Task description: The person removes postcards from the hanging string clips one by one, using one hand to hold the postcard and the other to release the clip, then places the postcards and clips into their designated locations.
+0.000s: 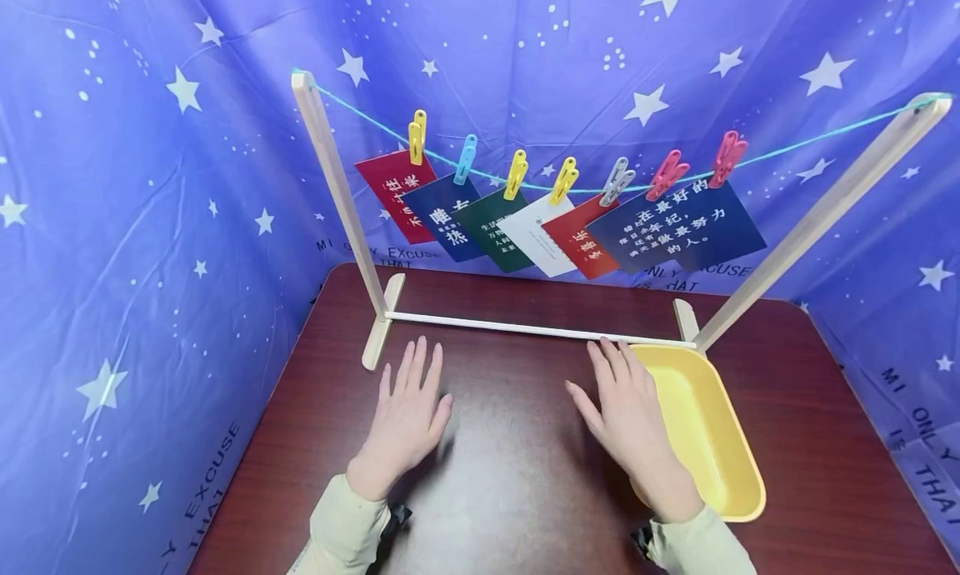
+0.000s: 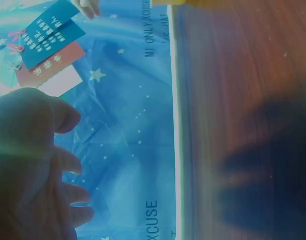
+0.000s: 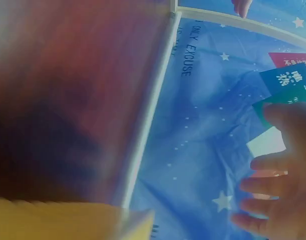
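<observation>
Head view has both hands flat on the dark red table [image 1: 517, 475], palms down and holding nothing: the left hand [image 1: 405, 421] lies with fingers straight and slightly spread, the right hand [image 1: 630, 417] with fingers straight and close together, its outer edge touching the yellow tray [image 1: 720, 450]. Taking the wooden rack [image 1: 536, 329] as our landmark, both hands sit just in front of its base bar, the left near its left foot, the right near its right foot, and the tray lies in front of that right foot too. Up on the rack's teal string [image 1: 810, 142] hang 7 cards [image 1: 678, 225], overlapping, each pinned by 1 of 7 clothespins [image 1: 517, 173] (yellow, blue, grey, pink in a row). My read: this is a rest pose, with no card or pin touched yet. The next move would call for a reach up over the base bar to pinch a single pin open while steadying the card beneath it, since the cards overlap and a neighbour could be tugged along. The tray holds nothing that I can see. Wrist views are blurred; they show only relaxed fingers above the table.
</observation>
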{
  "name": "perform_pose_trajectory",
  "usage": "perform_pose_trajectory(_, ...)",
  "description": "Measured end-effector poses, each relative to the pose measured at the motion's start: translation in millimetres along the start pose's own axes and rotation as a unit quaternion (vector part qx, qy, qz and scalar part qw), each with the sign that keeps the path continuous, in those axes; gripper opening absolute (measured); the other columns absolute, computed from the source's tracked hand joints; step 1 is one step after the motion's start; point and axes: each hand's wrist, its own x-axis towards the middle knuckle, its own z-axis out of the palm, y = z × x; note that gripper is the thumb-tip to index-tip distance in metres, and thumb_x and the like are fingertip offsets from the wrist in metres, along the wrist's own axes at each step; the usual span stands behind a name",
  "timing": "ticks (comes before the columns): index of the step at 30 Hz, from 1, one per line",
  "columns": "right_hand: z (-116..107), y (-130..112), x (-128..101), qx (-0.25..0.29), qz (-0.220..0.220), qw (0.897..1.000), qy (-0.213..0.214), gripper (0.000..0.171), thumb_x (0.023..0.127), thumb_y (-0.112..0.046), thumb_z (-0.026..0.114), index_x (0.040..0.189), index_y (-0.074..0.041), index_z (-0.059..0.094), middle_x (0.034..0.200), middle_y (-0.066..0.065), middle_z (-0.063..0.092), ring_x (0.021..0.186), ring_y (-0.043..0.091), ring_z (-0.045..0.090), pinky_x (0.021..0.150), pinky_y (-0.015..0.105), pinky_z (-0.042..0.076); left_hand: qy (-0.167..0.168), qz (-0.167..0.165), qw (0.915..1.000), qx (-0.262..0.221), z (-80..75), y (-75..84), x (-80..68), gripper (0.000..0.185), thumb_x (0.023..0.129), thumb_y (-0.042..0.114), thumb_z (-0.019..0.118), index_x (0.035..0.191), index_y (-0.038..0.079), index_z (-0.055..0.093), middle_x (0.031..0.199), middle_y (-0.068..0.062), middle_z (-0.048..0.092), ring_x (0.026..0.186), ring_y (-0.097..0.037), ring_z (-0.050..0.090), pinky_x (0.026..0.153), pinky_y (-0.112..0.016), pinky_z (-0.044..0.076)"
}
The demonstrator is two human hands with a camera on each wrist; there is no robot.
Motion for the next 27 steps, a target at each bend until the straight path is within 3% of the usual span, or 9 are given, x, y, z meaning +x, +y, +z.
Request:
perform_pose_trajectory(3, -8.9, -2.1, 13.9, 0.011, -0.015, 1.0, 0.002, 0.055, 0.091, -0.025, 0.075, 0.132, 0.009, 0.061, 0.125, 0.031, 0.063, 0.113, 0.05, 0.059, 0.095, 0.062, 0.048, 0.034, 0.011, 0.9993, -0.009, -2.3, -4.2, 2.4, 0.065, 0.102, 0.03, 0.058, 0.158, 0.002, 0.039, 0.162, -0.024, 0.039, 0.149, -0.04, 0.037, 0.111, -0.066, 0.037)
perform_pose_trajectory(6, -19.6, -6.6, 30.4, 0.042, -0.014, 0.999, -0.004, 0.044, 0.092, -0.019, 0.077, 0.126, 0.006, 0.065, 0.113, 0.025, 0.068, 0.102, 0.043, 0.063, 0.089, 0.057, 0.053, 0.102, 0.035, 0.9936, -0.033, -5.4, -8.6, 6.4, 0.051, 0.099, 0.025, 0.065, 0.145, 0.003, 0.058, 0.139, -0.019, 0.063, 0.125, -0.037, 0.061, 0.095, -0.056, 0.053)
perform_pose_trajectory(8, -27.2, -11.0, 42.3, 0.074, -0.005, 0.997, -0.009, 0.038, 0.093, -0.016, 0.077, 0.123, 0.004, 0.067, 0.109, 0.021, 0.07, 0.099, 0.038, 0.065, 0.086, 0.055, 0.056, 0.151, 0.045, 0.9853, -0.066, -8.9, -10.5, 10.1, 0.037, 0.096, 0.02, 0.07, 0.131, 0.005, 0.07, 0.116, -0.011, 0.074, 0.103, -0.03, 0.071, 0.08, -0.048, 0.058)
perform_pose_trajectory(11, -39.3, -18.6, 62.1, 0.12, 0.003, 0.993, -0.016, 0.032, 0.093, -0.013, 0.077, 0.122, -0.001, 0.07, 0.104, 0.015, 0.073, 0.09, 0.03, 0.067, 0.078, 0.05, 0.058, 0.206, 0.043, 0.9671, -0.144, -15.0, -12.2, 17.7, 0.021, 0.093, 0.011, 0.074, 0.112, 0.005, 0.077, 0.091, -0.003, 0.075, 0.077, -0.018, 0.071, 0.063, -0.036, 0.058)
perform_pose_trajectory(15, -54.7, -30.4, 91.2, 0.138, -0.011, 0.99, -0.024, 0.03, 0.095, -0.014, 0.077, 0.122, -0.005, 0.07, 0.104, 0.012, 0.075, 0.088, 0.026, 0.068, 0.076, 0.047, 0.059, 0.24, 0.011, 0.9354, -0.259, -24.4, -16.1, 30.4, 0.013, 0.092, 0.004, 0.075, 0.105, 0.003, 0.078, 0.084, -0.003, 0.074, 0.066, -0.011, 0.066, 0.059, -0.023, 0.054)
perform_pose_trajectory(20, -70.4, -47.9, 126.7, 0.132, -0.057, 0.989, -0.027, 0.028, 0.095, -0.017, 0.077, 0.12, -0.006, 0.071, 0.103, 0.01, 0.076, 0.081, 0.024, 0.066, 0.073, 0.044, 0.056, 0.263, -0.047, 0.8937, -0.361, -34.7, -27.8, 49.8, 0.017, 0.094, 0.005, 0.076, 0.111, 0.003, 0.077, 0.091, -0.008, 0.078, 0.069, -0.01, 0.07, 0.062, -0.014, 0.051)
perform_pose_trajectory(24, -82.2, -64.0, 156.5, 0.127, -0.104, 0.986, -0.02, 0.028, 0.096, -0.016, 0.076, 0.121, -0.005, 0.072, 0.096, 0.009, 0.076, 0.07, 0.021, 0.062, 0.064, 0.039, 0.051, 0.27, -0.086, 0.8456, -0.453, -42.8, -36.9, 67.3, 0.024, 0.097, 0.005, 0.073, 0.12, -0.002, 0.073, 0.1, -0.018, 0.077, 0.071, -0.01, 0.072, 0.059, -0.016, 0.053)
perform_pose_trajectory(27, -90.5, -78.2, 180.2, 0.128, -0.132, 0.983, -0.008, 0.025, 0.097, -0.017, 0.075, 0.119, -0.006, 0.073, 0.094, 0.007, 0.076, 0.065, 0.019, 0.058, 0.059, 0.037, 0.046, 0.275, -0.114, 0.8083, -0.508, -49.7, -44.4, 80.7, 0.026, 0.098, 0.004, 0.072, 0.122, -0.003, 0.071, 0.102, -0.019, 0.076, 0.069, -0.008, 0.071, 0.054, -0.019, 0.054)
